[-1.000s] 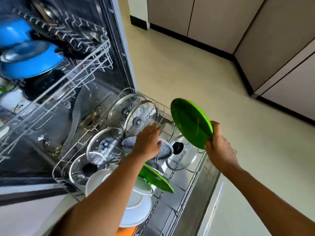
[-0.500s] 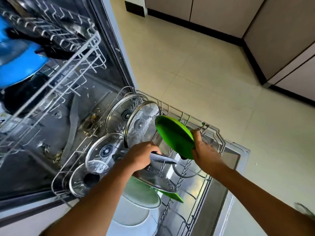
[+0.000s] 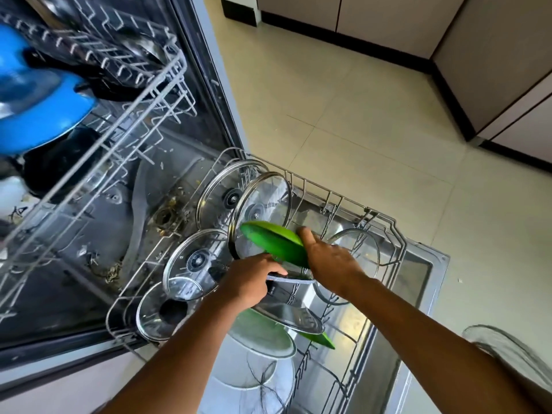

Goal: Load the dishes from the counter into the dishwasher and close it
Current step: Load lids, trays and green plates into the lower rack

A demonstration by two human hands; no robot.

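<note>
The dishwasher stands open with its lower rack (image 3: 394, 231) pulled out over the door. My right hand (image 3: 331, 261) grips a green plate (image 3: 274, 240) by its edge and holds it low in the rack, tilted, just in front of a glass lid (image 3: 263, 201). My left hand (image 3: 251, 279) holds the rim of a grey speckled lid (image 3: 294, 280) right under the green plate. Below my arms lie a steel lid (image 3: 295, 318), a second green plate (image 3: 321, 340) and white plates (image 3: 263, 369).
Several glass pot lids (image 3: 194, 261) stand upright along the rack's left side. The upper rack (image 3: 125, 94) is pulled out at top left with blue bowls (image 3: 38, 115) and dark pans. Tiled floor (image 3: 373, 115) and cabinet fronts lie to the right.
My right hand has brought the green plate down from above the rack into it, next to the glass lid. My left hand has shifted its grip to the grey lid's rim.
</note>
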